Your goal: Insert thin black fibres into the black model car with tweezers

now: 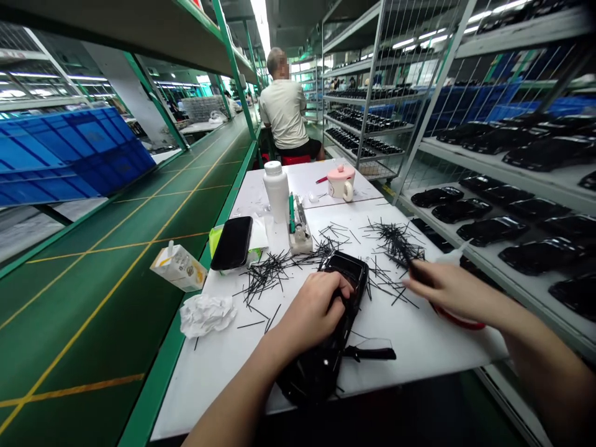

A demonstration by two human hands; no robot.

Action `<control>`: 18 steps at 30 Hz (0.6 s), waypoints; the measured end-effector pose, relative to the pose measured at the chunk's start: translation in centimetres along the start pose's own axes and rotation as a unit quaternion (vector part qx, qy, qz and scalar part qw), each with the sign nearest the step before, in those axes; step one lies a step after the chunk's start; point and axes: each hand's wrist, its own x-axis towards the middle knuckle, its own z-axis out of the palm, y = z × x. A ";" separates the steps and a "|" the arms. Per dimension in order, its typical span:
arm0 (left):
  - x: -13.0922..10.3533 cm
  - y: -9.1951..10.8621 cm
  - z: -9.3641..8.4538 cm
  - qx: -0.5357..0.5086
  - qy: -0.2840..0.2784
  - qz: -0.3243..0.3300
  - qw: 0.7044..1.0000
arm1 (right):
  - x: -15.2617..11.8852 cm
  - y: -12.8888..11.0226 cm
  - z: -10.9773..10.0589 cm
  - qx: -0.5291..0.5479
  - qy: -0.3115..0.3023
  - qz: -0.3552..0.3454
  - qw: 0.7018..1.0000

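1. Where the green conveyor belt (116,329) runs alongside, the white tabletop (218,366) gives flat support.
2. Close to the person, the glossy black car-shaped shell (310,372) lies on it, apparently steadied by the left hand (314,304); those fingers curl on top, their grip unclear.
3. By the right hand (442,285) sit thin black strips (395,239), probably heaped for reach; blur hides whether its fingers pinch any.

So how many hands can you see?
2. The left hand is on the black model car; the right hand is at the right-hand pile of thin black strips. The seated person has their back to us, so their hands are hidden.
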 end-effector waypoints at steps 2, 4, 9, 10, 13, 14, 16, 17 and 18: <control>-0.1 -0.1 0.0 0.001 0.003 0.001 1.000 | 0.9 0.5 0.6 -0.068 -0.044 0.001 0.997; -0.3 -0.1 0.1 0.006 0.006 0.003 1.000 | 2.4 -0.1 0.7 -0.094 -0.056 -0.013 0.994; -0.8 -0.2 0.2 0.021 0.011 0.010 1.000 | 9.3 -6.6 -0.1 -0.009 -0.003 -0.123 0.992; -0.9 -0.2 0.2 0.021 0.014 0.009 1.000 | 11.1 -8.3 0.2 0.025 0.004 -0.149 0.988; -1.1 -0.2 0.2 0.019 0.022 0.002 1.000 | 16.1 -12.8 2.1 0.107 0.013 -0.192 0.975; -1.1 -0.2 0.2 0.019 0.024 0.003 1.000 | 17.4 -13.8 2.8 0.126 0.013 -0.200 0.972; -1.2 -0.6 0.3 0.023 0.028 0.016 0.999 | 19.2 -15.0 4.1 0.151 0.016 -0.212 0.965; -1.2 -0.8 0.4 0.026 0.030 0.030 0.999 | 19.7 -15.2 4.6 0.160 0.023 -0.217 0.963; -1.2 -1.2 0.6 0.029 0.032 0.049 0.998 | 19.9 -15.2 4.9 0.168 0.032 -0.220 0.961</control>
